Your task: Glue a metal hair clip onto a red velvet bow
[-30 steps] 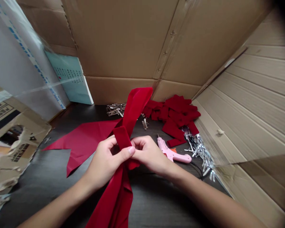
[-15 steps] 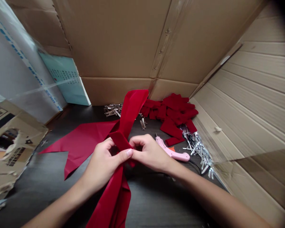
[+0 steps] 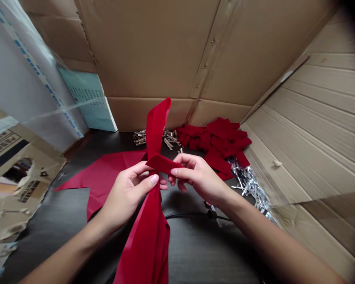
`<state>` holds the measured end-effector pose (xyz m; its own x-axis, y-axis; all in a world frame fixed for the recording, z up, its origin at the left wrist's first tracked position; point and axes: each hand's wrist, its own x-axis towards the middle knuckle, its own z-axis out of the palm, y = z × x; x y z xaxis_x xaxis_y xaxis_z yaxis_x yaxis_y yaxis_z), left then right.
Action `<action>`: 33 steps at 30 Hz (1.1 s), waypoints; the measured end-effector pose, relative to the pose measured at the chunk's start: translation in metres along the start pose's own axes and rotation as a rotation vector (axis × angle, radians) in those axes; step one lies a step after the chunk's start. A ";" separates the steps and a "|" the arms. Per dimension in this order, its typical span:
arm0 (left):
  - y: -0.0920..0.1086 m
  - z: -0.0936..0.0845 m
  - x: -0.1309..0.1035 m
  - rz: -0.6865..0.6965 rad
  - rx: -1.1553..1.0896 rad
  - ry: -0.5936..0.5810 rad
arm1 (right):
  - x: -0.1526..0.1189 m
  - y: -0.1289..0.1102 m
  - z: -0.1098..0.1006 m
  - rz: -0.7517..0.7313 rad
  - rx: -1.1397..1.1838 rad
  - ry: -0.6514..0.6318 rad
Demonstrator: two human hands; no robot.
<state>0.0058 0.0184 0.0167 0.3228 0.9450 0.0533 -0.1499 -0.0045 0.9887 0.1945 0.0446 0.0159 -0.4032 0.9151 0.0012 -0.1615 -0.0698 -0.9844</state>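
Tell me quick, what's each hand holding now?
Left hand: closed, holding the gathered red fabric.
Right hand: closed, pinching the short red strip by its end.

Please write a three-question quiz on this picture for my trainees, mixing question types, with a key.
1. True or false: the right hand grips the red strip between thumb and fingers.
2. Which lie nearer the person: the metal clips or the silver strips?
3. Fill the gap: below the right hand in view, a black ____ runs across the dark tabletop.

Key: 1. True. 2. The silver strips. 3. Cable.
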 end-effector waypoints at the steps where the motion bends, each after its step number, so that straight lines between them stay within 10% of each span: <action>1: -0.001 -0.001 0.001 0.003 -0.014 0.004 | 0.001 -0.001 -0.002 -0.008 0.023 0.008; 11: -0.004 0.004 0.004 0.065 -0.050 0.152 | -0.001 -0.003 -0.007 0.105 0.262 -0.043; 33: -0.001 0.004 -0.005 0.067 0.073 0.153 | -0.003 -0.001 0.001 -0.251 -0.201 0.206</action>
<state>0.0079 0.0128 0.0165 0.1676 0.9805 0.1029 -0.0966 -0.0875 0.9915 0.1944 0.0415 0.0166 -0.1808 0.9559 0.2316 -0.0440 0.2274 -0.9728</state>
